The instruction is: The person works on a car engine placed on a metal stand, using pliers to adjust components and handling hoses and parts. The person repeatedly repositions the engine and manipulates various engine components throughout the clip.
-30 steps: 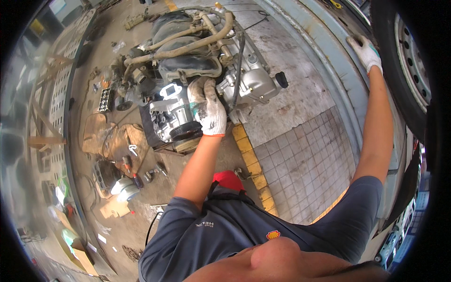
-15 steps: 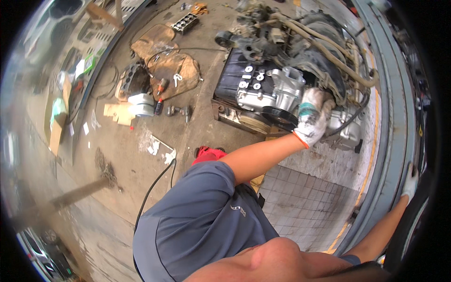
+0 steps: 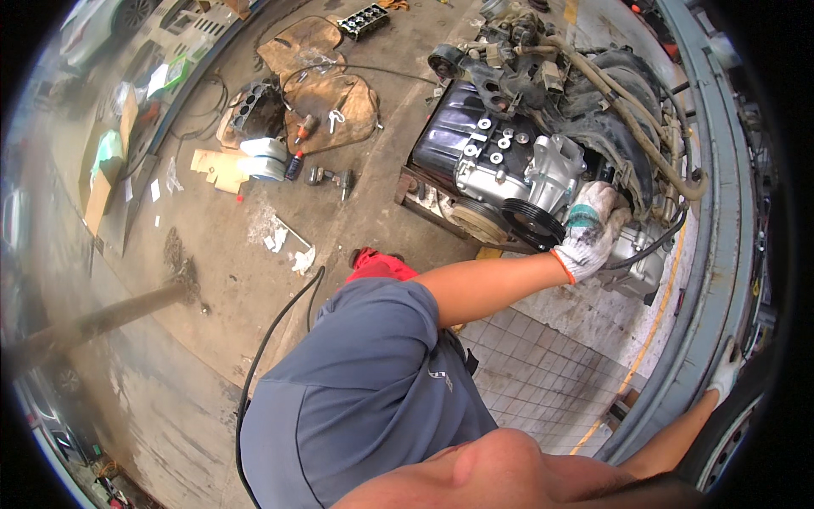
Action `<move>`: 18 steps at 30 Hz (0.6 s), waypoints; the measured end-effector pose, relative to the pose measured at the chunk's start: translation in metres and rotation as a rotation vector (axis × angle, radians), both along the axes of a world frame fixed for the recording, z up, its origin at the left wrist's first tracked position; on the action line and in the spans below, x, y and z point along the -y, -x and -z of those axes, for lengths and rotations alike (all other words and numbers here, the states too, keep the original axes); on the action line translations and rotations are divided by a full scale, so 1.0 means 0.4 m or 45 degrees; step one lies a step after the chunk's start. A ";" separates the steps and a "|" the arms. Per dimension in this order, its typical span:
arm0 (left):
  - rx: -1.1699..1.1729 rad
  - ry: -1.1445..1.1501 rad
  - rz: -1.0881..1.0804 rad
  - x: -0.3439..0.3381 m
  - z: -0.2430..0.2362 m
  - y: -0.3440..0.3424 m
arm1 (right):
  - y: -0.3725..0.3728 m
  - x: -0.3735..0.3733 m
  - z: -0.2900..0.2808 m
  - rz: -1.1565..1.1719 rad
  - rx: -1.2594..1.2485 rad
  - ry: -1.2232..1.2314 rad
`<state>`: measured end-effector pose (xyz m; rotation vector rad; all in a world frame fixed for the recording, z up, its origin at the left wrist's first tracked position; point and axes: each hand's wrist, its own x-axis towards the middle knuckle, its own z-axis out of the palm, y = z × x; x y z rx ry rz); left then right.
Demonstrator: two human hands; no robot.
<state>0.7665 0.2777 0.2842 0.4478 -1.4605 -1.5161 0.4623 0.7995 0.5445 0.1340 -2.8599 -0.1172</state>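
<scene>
My left hand (image 3: 588, 233), in a white glove with a green patch, is closed at the lower edge of the black intake manifold (image 3: 626, 144) on the engine; what its fingers grip is hidden. Beside it are a silver bracket (image 3: 551, 161), a black ribbed pulley (image 3: 530, 222) and the silver cylinder block (image 3: 492, 178) with a dark sump (image 3: 449, 127). Tan hoses (image 3: 623, 97) cross the manifold. At the lower right, my right hand (image 3: 726, 373), also gloved, rests with fingers extended on the blue-grey steel rail (image 3: 704, 322), beside a tire (image 3: 738, 407).
On the floor at left lie stained cardboard (image 3: 339, 110), a cylinder head (image 3: 363, 21), a block part (image 3: 253, 110), white tubs (image 3: 263, 165), a drill (image 3: 332, 178) and a black cable (image 3: 284, 305). A perforated steel frame (image 3: 199, 34) and a post (image 3: 119, 318) stand at left.
The view has swung toward the left, shifting the engine rightward. My left hand has stayed on the engine; my right hand now shows lower in the picture, still on the rail.
</scene>
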 end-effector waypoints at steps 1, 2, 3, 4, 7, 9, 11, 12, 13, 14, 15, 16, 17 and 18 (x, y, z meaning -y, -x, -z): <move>0.003 0.063 -0.026 0.000 0.004 0.000 | 0.005 0.005 0.006 -0.018 -0.008 -0.023; -0.008 0.119 -0.021 -0.006 0.005 -0.001 | 0.000 -0.059 -0.003 -0.005 -0.029 -0.054; -0.014 0.179 -0.048 -0.005 0.011 0.003 | 0.009 -0.058 -0.007 -0.023 -0.047 -0.080; -0.058 0.250 -0.046 -0.004 0.028 0.014 | 0.014 -0.060 -0.011 -0.009 -0.043 -0.091; 0.033 -0.025 -0.157 -0.012 -0.004 0.008 | 0.030 -0.018 0.006 -0.024 -0.036 -0.088; 0.053 -0.119 -0.032 -0.006 -0.020 -0.007 | 0.023 -0.046 0.009 -0.041 -0.045 -0.078; 0.046 -0.066 -0.027 -0.008 -0.012 -0.007 | 0.028 -0.057 0.006 -0.042 -0.037 -0.062; 0.032 -0.062 -0.005 -0.007 -0.011 -0.009 | 0.030 -0.057 0.004 -0.044 -0.030 -0.054; 0.010 -0.027 0.002 -0.006 -0.006 -0.009 | 0.031 -0.060 0.002 -0.047 -0.038 -0.079; -0.016 0.010 0.007 -0.003 0.000 -0.004 | 0.032 -0.060 -0.003 -0.051 -0.050 -0.102; -0.042 0.046 0.015 -0.003 0.006 0.000 | 0.031 -0.062 -0.006 -0.052 -0.062 -0.126; -0.050 0.117 -0.022 -0.011 0.016 0.007 | 0.024 -0.067 -0.008 -0.039 -0.035 -0.120; -0.044 0.120 -0.057 -0.012 0.024 0.012 | 0.019 -0.062 -0.010 -0.028 -0.010 -0.113; -0.040 0.124 -0.088 -0.016 0.030 0.017 | 0.009 -0.057 -0.011 -0.013 0.013 -0.103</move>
